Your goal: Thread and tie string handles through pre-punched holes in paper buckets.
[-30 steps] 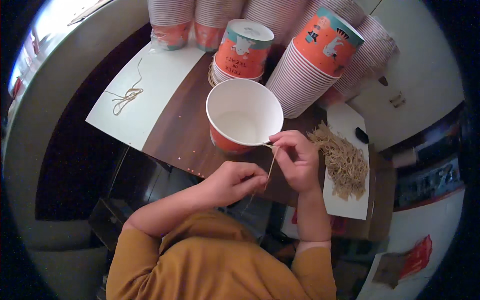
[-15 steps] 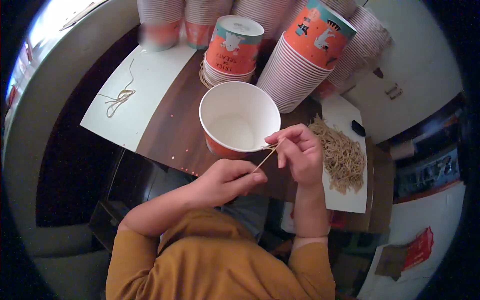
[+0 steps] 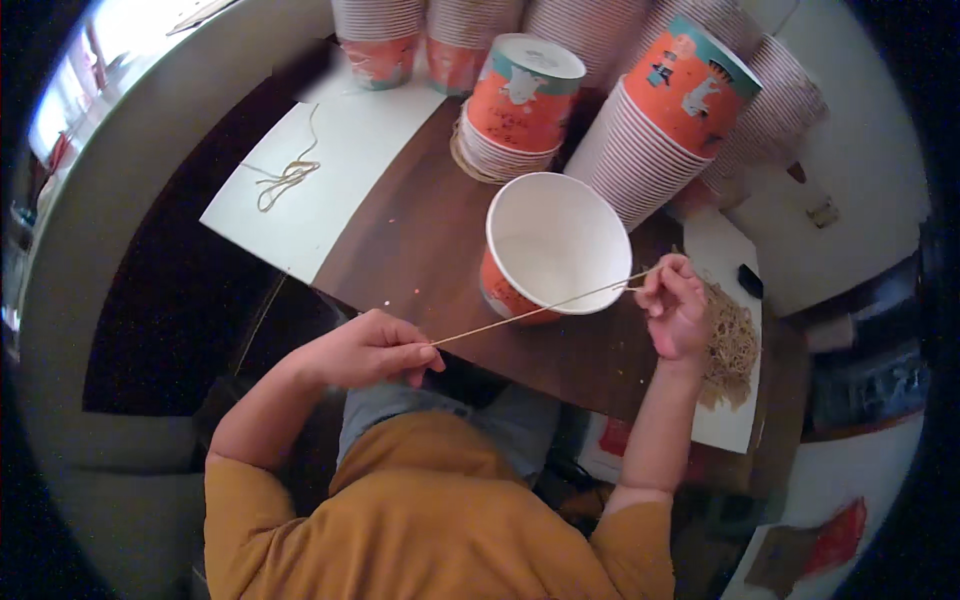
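A thin tan string (image 3: 500, 322) is stretched taut between my two hands, crossing the near side of an open paper bucket (image 3: 560, 230), white inside and orange outside. My left hand (image 3: 372, 350), at the table's front edge, pinches one end between thumb and fingers. To the right of the bucket, my right hand (image 3: 680, 305) is closed on the other part of the string, where a short second strand shows beside its fingers. Whether the string passes through the bucket's wall, I cannot tell. The bucket stands on the brown table (image 3: 400, 250), tilted slightly in view.
Behind the bucket rise nested stacks of paper buckets (image 3: 640, 150), one short upside-down stack (image 3: 525, 100) among them. A tangled pile of tan strings (image 3: 732, 345) lies on a white board at right, by a small black object (image 3: 750, 281). Loose string (image 3: 288, 182) lies on the left white board (image 3: 265, 225).
My hands have moved apart, the left one leftward and the right one rightward, drawing the string out into a long straight line. The view has shifted, so the table things appear further right.
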`<state>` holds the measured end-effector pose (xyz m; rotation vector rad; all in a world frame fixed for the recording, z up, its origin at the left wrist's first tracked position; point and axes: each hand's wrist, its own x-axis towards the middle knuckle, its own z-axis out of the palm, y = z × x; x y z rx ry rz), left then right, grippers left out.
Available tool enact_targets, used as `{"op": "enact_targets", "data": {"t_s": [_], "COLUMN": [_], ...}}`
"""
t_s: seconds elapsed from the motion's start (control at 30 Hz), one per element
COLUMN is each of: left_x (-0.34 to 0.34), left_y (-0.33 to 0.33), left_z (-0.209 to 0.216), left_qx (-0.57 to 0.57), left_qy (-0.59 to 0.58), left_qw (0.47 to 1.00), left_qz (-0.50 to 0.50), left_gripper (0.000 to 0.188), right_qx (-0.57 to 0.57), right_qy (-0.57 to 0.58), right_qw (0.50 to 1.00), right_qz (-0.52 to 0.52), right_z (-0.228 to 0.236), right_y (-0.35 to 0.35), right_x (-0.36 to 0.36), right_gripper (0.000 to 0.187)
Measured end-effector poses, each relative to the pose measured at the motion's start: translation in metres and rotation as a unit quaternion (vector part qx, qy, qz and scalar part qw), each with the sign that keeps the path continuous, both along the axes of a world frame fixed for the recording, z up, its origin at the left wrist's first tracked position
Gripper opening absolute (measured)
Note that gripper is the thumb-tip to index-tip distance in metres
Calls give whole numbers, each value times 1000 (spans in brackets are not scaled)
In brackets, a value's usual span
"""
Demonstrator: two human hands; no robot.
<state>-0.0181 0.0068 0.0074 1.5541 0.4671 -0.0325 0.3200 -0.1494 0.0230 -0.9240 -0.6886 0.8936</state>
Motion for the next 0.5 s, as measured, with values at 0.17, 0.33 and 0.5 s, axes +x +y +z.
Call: {"op": "enact_targets", "data": {"t_s": [0.17,0.33,0.5], "left_x": [-5,-3,22], "left_y": [4,5,-4], "left_z": [3,9,40], "left_qx": [-52,-89,-80], "left_qy": [-1,56,34], "left_qw": [999,994,996], "left_qz": [-17,1,-27], "left_gripper": [34,44,46], "right_qx": [-72,-260,-9], "right_qy": [-52,-436,-600], "right_qw": [994,830,767], "right_qz": [-56,-231,-226], "right_z": [1,-9,48], "right_y": [-1,-2,3], "right_x": [6,6,-92], "right_gripper": [5,20,54]}}
